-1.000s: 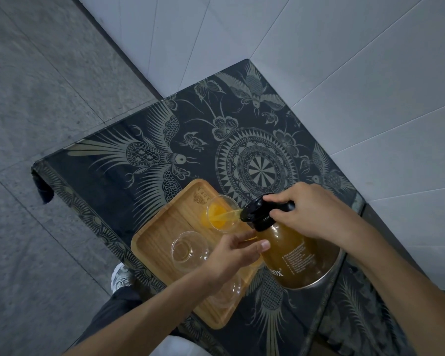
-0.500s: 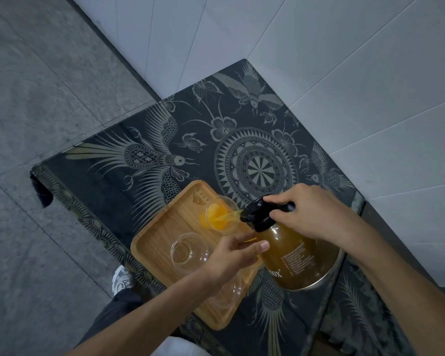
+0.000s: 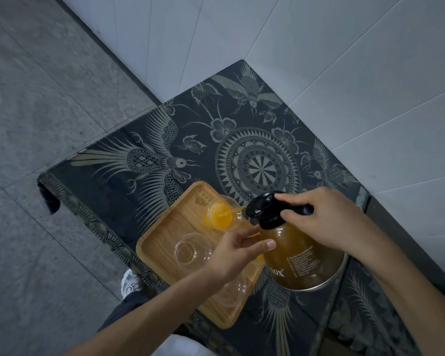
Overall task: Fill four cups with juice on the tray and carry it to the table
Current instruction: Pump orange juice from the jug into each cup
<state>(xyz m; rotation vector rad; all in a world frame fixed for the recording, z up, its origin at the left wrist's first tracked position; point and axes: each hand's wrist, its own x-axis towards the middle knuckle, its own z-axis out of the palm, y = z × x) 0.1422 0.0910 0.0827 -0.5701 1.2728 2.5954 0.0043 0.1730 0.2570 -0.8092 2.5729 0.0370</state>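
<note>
Over the wooden tray (image 3: 165,242), right hand (image 3: 326,222) grips the tilted jug (image 3: 301,260), juice streaming into a cup (image 3: 224,213); left hand (image 3: 231,255), fingers loosely extended, touches the jug's side.

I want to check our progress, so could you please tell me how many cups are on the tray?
3 are clear: the cup being filled at the wooden tray's far end, an empty cup mid-tray, another at the near end. A fourth may sit hidden under the left hand.
</note>
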